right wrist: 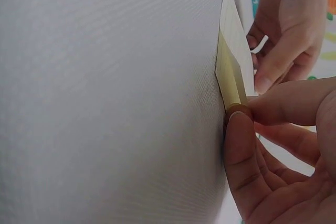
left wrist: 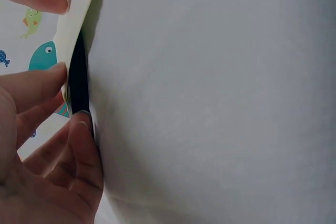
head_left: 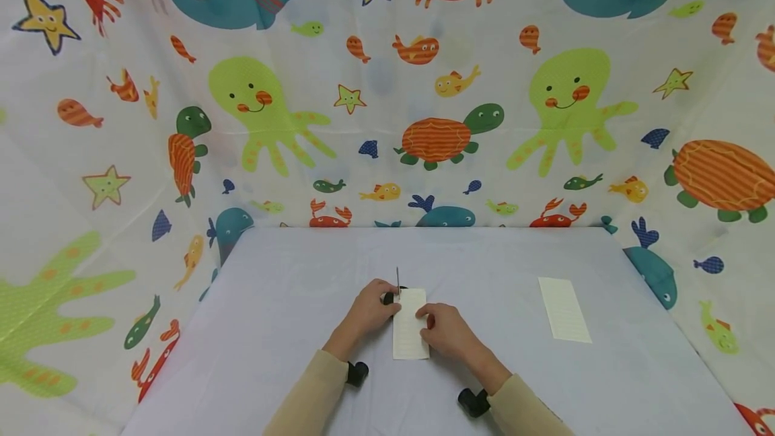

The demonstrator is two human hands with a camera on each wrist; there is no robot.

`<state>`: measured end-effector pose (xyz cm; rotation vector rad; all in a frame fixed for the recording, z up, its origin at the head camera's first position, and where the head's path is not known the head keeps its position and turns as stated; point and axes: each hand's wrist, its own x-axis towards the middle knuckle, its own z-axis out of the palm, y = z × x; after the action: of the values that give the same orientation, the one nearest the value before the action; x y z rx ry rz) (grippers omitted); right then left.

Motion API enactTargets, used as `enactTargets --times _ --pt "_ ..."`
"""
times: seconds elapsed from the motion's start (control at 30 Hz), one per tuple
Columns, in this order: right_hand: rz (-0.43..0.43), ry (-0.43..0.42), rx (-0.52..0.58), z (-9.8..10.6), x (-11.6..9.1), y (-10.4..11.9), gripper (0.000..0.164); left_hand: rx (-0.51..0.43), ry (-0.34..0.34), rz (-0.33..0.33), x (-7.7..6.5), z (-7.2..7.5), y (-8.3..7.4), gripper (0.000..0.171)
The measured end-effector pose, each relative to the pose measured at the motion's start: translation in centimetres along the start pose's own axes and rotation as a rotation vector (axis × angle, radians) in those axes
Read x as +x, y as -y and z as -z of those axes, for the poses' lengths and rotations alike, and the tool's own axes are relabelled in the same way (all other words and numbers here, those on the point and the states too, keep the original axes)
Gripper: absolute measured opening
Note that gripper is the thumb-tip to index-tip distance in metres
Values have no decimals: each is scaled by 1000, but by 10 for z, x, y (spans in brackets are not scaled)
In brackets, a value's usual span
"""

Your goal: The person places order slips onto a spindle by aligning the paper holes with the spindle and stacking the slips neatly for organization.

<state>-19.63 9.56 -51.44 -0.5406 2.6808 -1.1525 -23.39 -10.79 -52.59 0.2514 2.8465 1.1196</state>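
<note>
A narrow cream sheet of paper is between the hands near the table's middle. My left hand grips its upper left edge, thumb on the paper. A black-handled tool with a thin pointed blade sticks out above that corner; its dark part shows behind the paper in the left wrist view, reaching my fingertips. With thumb and finger my right hand pinches the paper's right edge. In the right wrist view the paper has a bent, yellower flap beneath. Most of the tool is hidden.
A second cream sheet lies flat on the right of the white-covered table. Behind and beside the table hangs a curtain printed with sea animals. Black camera mounts sit at both wrists.
</note>
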Motion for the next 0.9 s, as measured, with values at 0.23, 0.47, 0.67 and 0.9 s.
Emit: enactTargets --times 0.23,0.47,0.67,0.9 --pt "-25 11 -52 6 -4 2 28 25 -3 -58 -2 1 0 30" --pt "-13 28 -105 15 -7 3 25 57 6 -58 -3 3 -1 32" --pt "-64 35 -126 25 -10 4 25 59 24 -41 -4 3 -2 34" --pt "-81 19 -215 39 -15 2 24 30 22 -30 -4 4 -2 35"
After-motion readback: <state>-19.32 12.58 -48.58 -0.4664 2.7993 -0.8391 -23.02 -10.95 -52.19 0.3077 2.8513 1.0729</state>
